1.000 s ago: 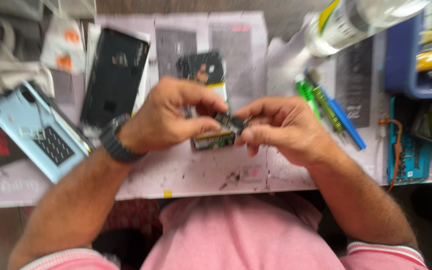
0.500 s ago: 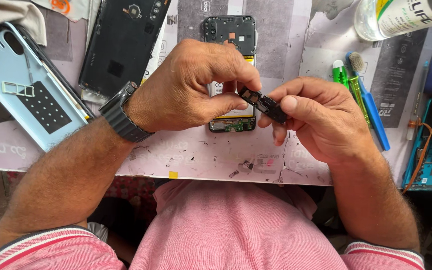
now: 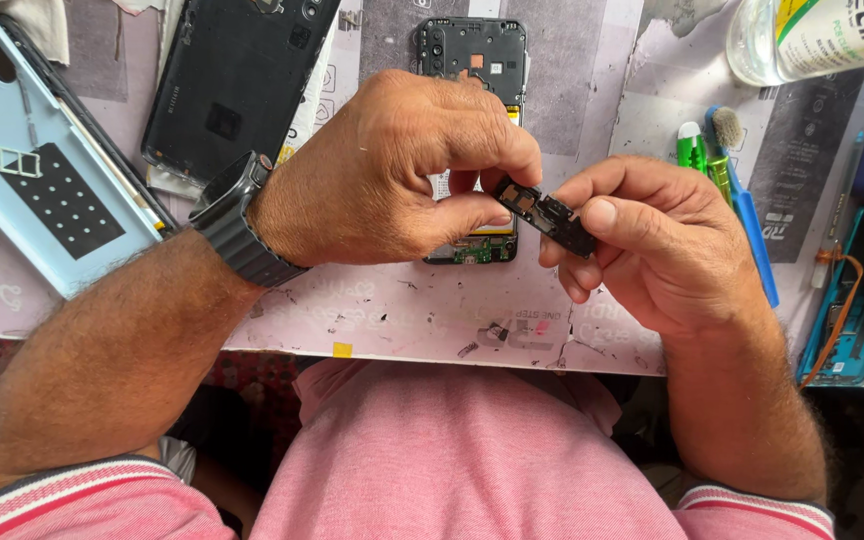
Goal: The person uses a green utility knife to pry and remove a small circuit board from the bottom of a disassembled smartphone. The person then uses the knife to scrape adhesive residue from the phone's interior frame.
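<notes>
Both hands meet over the mat above an opened phone (image 3: 472, 60) whose black inner frame faces up. My left hand (image 3: 402, 170) pinches one end of a small black phone part (image 3: 549, 216) between thumb and forefinger. My right hand (image 3: 652, 240) grips the other end of that same part with thumb and fingers. The part is held a little above the phone's lower end, where a green board (image 3: 477, 252) peeks out. A dark watch (image 3: 237, 225) sits on my left wrist.
A light blue phone back cover (image 3: 42, 170) lies at far left, a black phone panel (image 3: 232, 80) beside it. Green and blue tools (image 3: 727, 170) lie right of my hands. A clear bottle (image 3: 812, 35) lies top right, a blue tray (image 3: 852, 310) at right.
The view has steadied and drawn closer. My hands have stayed together on the small black part, turning it slightly between the fingertips.
</notes>
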